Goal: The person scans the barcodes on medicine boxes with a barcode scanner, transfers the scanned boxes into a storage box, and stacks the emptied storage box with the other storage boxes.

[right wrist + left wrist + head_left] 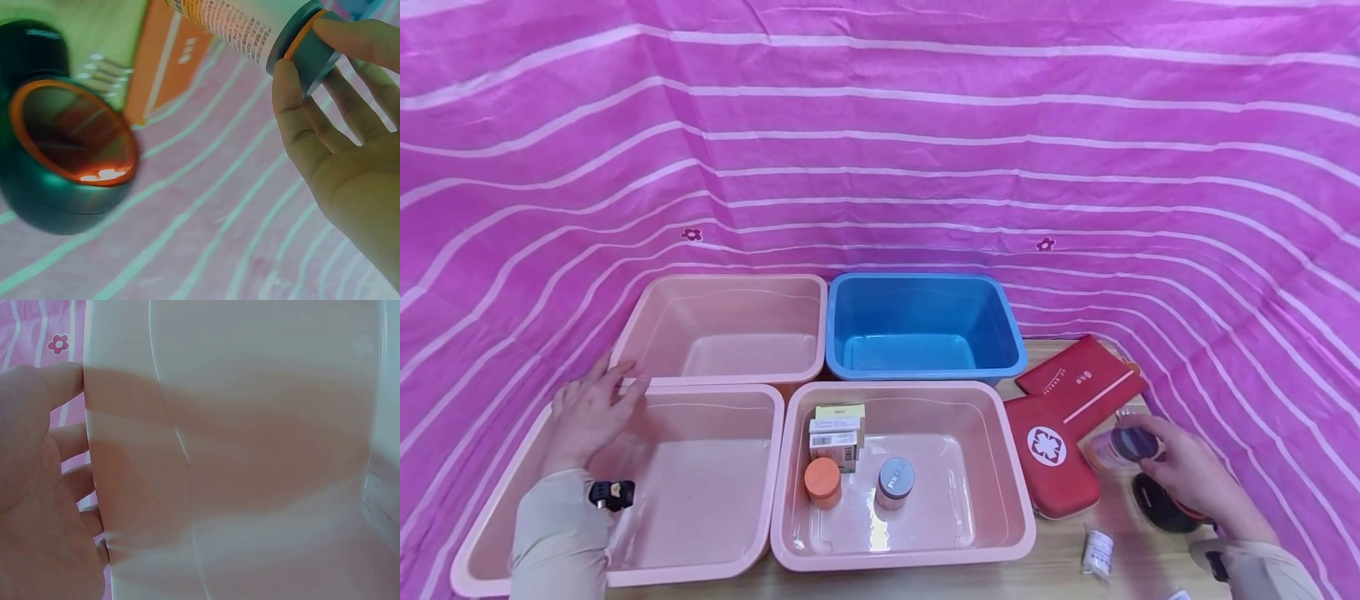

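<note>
Thumb and fingertips of the right hand (1187, 468) pinch the dark lid (1132, 444) of a labelled jar (1101, 454), its body out toward nine o'clock from the knuckles. Everything rides on that cap: if it's loose, the body could twist free and drop! Can't tell whether the base touches the table (1138, 575). Trouble lurks at four o'clock from the jar, where a dark rounded object (1163, 507) sits just below the hand; a low wrist could knock it. Red case (1056, 487) at nine o'clock, close enough to catch the base on a flat sweep. Across we go: the left hand (587, 417) rests, fingers extended, at ten o'clock on the front-left pink bin (692, 572); lean too hard and it might tip.
</note>
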The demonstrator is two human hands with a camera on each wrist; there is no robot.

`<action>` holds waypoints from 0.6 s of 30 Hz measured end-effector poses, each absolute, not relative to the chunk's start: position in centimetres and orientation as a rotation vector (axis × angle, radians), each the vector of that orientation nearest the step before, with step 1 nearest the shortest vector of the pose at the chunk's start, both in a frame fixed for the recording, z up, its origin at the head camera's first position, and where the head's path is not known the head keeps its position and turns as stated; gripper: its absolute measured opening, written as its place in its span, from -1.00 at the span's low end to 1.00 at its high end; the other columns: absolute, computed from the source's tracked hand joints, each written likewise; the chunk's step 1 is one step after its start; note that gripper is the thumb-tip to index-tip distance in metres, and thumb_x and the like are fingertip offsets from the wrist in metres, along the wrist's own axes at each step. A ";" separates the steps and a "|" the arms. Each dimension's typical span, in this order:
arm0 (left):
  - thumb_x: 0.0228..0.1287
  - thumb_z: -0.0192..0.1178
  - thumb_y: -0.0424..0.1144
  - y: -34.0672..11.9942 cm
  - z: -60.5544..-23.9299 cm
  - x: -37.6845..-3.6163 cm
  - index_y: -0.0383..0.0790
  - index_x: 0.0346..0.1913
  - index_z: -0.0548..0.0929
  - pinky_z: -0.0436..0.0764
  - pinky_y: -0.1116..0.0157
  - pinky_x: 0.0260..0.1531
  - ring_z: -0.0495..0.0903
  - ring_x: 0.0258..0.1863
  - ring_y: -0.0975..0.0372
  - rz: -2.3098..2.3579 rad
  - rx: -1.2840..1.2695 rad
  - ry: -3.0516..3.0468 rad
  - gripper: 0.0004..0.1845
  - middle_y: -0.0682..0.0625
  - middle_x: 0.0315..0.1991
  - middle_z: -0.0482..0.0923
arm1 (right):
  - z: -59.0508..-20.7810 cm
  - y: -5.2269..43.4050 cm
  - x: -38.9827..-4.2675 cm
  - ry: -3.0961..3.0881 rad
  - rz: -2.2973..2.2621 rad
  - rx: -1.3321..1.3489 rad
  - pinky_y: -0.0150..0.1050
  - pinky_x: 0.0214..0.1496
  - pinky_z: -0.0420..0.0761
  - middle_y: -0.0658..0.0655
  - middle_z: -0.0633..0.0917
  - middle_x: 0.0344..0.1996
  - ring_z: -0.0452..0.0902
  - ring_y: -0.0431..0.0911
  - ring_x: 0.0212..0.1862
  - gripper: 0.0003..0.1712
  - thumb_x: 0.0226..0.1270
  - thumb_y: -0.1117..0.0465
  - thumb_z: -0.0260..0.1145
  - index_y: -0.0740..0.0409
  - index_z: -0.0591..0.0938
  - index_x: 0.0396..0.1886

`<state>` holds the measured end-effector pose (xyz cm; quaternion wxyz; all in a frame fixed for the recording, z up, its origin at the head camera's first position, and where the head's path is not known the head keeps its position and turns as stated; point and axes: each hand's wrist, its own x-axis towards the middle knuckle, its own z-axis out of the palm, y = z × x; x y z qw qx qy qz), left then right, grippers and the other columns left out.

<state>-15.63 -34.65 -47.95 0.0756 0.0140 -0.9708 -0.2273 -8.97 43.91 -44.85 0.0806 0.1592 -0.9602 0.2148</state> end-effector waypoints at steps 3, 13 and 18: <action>0.60 -0.13 0.12 -34.7 -47.9 -15.7 -0.36 0.39 0.42 0.10 -0.34 0.14 0.21 0.17 -0.57 -0.689 0.047 -2.924 -0.36 -0.46 0.56 0.06 | -43.7 42.5 -9.5 -2.836 0.612 0.579 -0.38 -0.38 0.52 0.21 0.75 -0.12 0.47 -0.37 -0.34 -0.26 -0.27 0.64 0.50 0.18 0.65 0.06; 0.60 -0.13 0.12 -34.7 -47.9 -15.7 -0.37 0.40 0.41 0.09 -0.35 0.15 0.17 0.21 -0.58 -0.686 0.038 -2.931 -0.35 -0.48 0.55 0.06 | -39.1 36.5 -11.6 -2.787 0.565 0.811 -0.31 -0.29 0.66 0.07 0.74 -0.12 0.58 -0.21 -0.21 -0.22 -0.25 0.62 0.56 0.17 0.64 0.11; 0.60 -0.13 0.12 -34.6 -47.9 -15.6 -0.38 0.40 0.41 0.09 -0.35 0.14 0.18 0.20 -0.58 -0.683 0.038 -2.932 -0.35 -0.48 0.55 0.06 | -36.4 33.3 -12.9 -2.796 0.492 0.903 -0.16 -0.12 0.72 0.05 0.73 -0.02 0.62 -0.09 -0.03 -0.19 -0.20 0.58 0.57 0.11 0.65 0.18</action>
